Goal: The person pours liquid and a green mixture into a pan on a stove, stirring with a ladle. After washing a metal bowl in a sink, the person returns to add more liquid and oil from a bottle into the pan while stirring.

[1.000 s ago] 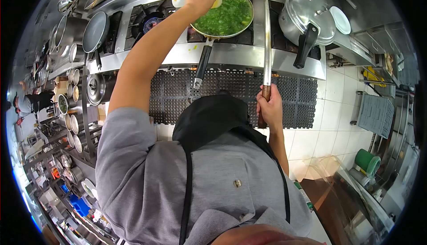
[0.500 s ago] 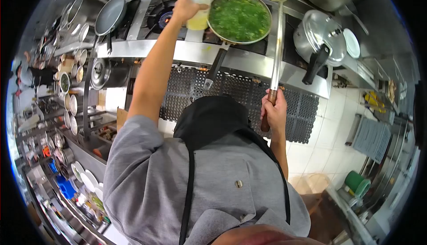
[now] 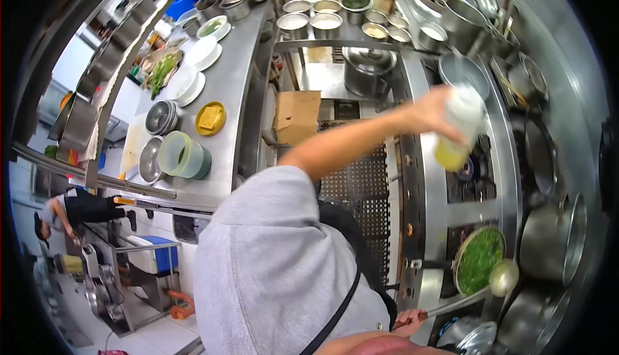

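My left hand [image 3: 433, 115] is closed around a squeeze bottle [image 3: 465, 111] with yellow liquid in its lower part. Bottle and hand are blurred above the stove, near a grey frying pan [image 3: 476, 79]. Low in the view, my right hand [image 3: 409, 321] grips the wooden end of a long-handled ladle [image 3: 503, 278]. The ladle's bowl hangs beside a frying pan [image 3: 457, 271] full of chopped greens [image 3: 481, 259] in liquid.
Several metal pots [image 3: 325, 25] stand at the far end, near a lidded stockpot [image 3: 369, 70]. A steel counter [image 3: 235, 113] holds bowls and plates on the left. Large pots [image 3: 553, 236] line the stove's back. Another person [image 3: 84, 210] stands at far left.
The view has swung left toward the counter. My left hand has lifted the squeeze bottle off the stove beside the greens pan and carried it toward the grey pan. My right hand keeps the ladle.
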A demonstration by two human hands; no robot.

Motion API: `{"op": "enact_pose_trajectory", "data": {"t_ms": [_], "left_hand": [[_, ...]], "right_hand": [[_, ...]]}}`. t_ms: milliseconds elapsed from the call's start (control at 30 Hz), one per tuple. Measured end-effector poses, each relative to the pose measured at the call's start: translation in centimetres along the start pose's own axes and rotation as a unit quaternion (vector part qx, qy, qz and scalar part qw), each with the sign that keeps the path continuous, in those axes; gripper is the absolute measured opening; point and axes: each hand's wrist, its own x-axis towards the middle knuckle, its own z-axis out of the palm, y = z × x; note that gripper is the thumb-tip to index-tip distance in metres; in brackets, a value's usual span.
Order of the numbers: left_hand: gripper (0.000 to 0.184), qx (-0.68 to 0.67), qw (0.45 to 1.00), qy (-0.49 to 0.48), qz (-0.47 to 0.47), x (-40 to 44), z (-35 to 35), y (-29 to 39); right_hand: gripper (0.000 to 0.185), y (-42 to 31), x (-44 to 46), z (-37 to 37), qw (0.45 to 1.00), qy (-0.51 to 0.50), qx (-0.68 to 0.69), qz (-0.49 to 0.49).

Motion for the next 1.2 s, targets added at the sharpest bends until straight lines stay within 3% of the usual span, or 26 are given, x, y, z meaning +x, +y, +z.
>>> {"op": "enact_pose_trajectory", "data": {"t_ms": [67, 100, 133, 167, 200, 233, 267, 333, 400, 433, 467, 500, 533, 600, 767, 800, 900, 967, 1033, 1067, 1100, 1167, 1200], "left_hand": [[0.074, 0.196, 0.978, 0.062, -0.044, -1.6, -12.5, 2.5], [0.075, 0.279, 0.947, 0.161, 0.002, -2.4, -18.7, 3.2], [0.073, 0.257, 0.947, 0.19, -0.011, -3.2, -24.4, 5.7], [0.07, 0.362, 0.899, 0.246, 0.004, -4.0, -29.9, 8.4], [0.064, 0.361, 0.893, 0.266, 0.046, -4.8, -35.6, 10.4], [0.055, 0.546, 0.784, 0.292, 0.045, -5.8, -41.4, 13.0], [0.056, 0.545, 0.756, 0.36, 0.043, -6.8, -46.4, 14.8], [0.059, 0.528, 0.754, 0.39, 0.037, -8.3, -53.0, 19.7], [0.034, 0.483, 0.695, 0.531, 0.042, -9.8, -63.1, 23.4], [0.034, 0.501, 0.704, 0.501, 0.049, -11.0, -66.6, 25.7], [0.036, 0.605, 0.602, 0.471, 0.223, -11.6, -72.1, 27.0], [0.038, 0.577, 0.595, 0.548, 0.111, -11.8, -72.2, 28.8], [0.038, 0.593, 0.564, 0.571, 0.07, -12.4, -74.4, 30.0], [0.038, 0.618, 0.521, 0.589, 0.021, -14.9, -78.2, 30.7], [0.039, 0.647, 0.472, 0.585, -0.125, -21.3, -82.9, 26.7], [0.039, 0.649, 0.467, 0.581, -0.15, -22.7, -83.0, 25.8], [0.04, 0.651, 0.448, 0.571, -0.221, -26.7, -82.5, 23.0], [0.04, 0.656, 0.44, 0.557, -0.255, -27.7, -82.1, 21.7], [0.04, 0.66, 0.429, 0.545, -0.288, -28.8, -81.2, 20.6], [0.041, 0.668, 0.425, 0.533, -0.299, -28.9, -81.1, 20.3], [0.041, 0.674, 0.419, 0.521, -0.314, -29.5, -80.4, 20.1], [0.041, 0.69, 0.403, 0.493, -0.343, -30.9, -79.3, 19.6], [0.042, 0.704, 0.405, 0.465, -0.352, -30.8, -78.6, 19.7]], "right_hand": [[0.013, 0.2, 1.8, -1.4, 0.999, -0.038, 0.014, 0.025], [0.011, -0.1, 2.5, -1.3, 0.997, -0.004, 0.001, 0.075], [0.009, -0.4, 3.2, -1.2, 0.992, 0.031, -0.008, 0.124], [0.004, 0.3, 7.0, -5.7, 0.983, 0.029, -0.054, 0.17], [0.003, 1.0, 10.9, -10.4, 0.971, 0.024, -0.099, 0.216], [0.005, 0.2, 9.4, -6.5, 0.975, 0.078, -0.106, 0.177], [0.007, 0.6, 9.1, -3.8, 0.977, 0.106, -0.111, 0.15], [0.01, 1.2, 9.7, -1.2, 0.974, 0.137, -0.129, 0.126], [0.014, 2.0, 10.0, 0.8, 0.97, 0.166, -0.14, 0.114], [0.016, 2.4, 10.1, 1.5, 0.968, 0.176, -0.143, 0.109], [0.018, 2.6, 10.1, 2.2, 0.966, 0.183, -0.146, 0.106], [0.02, 2.7, 10.0, 2.5, 0.966, 0.19, -0.145, 0.103], [0.022, 2.7, 9.9, 2.9, 0.966, 0.191, -0.143, 0.1], [0.026, 2.9, 9.9, 3.6, 0.97, 0.184, -0.129, 0.09], [0.011, 1.6, 10.2, 7.6, 0.997, 0.031, 0.065, 0.026], [0.017, 1.7, 7.6, 12.9, 0.999, 0.042, 0.032, -0.012], [0.016, 1.1, 5.9, 16.1, 0.999, 0.045, 0.018, -0.01], [0.015, 1.7, 4.1, 19.1, 0.997, 0.038, 0.005, -0.062], [0.014, 1.7, 1.5, 23.6, 0.993, 0.087, -0.067, -0.051], [0.016, 4.7, -0.6, 27.0, 0.914, 0.088, -0.278, -0.281], [0.016, 4.4, 0.4, 25.2, 0.913, 0.095, -0.279, -0.282], [0.017, 1.9, 3.0, 20.7, 0.996, 0.023, -0.046, -0.079], [0.024, 2.0, 2.8, 21.0, 0.982, 0.158, -0.081, -0.062]]}}
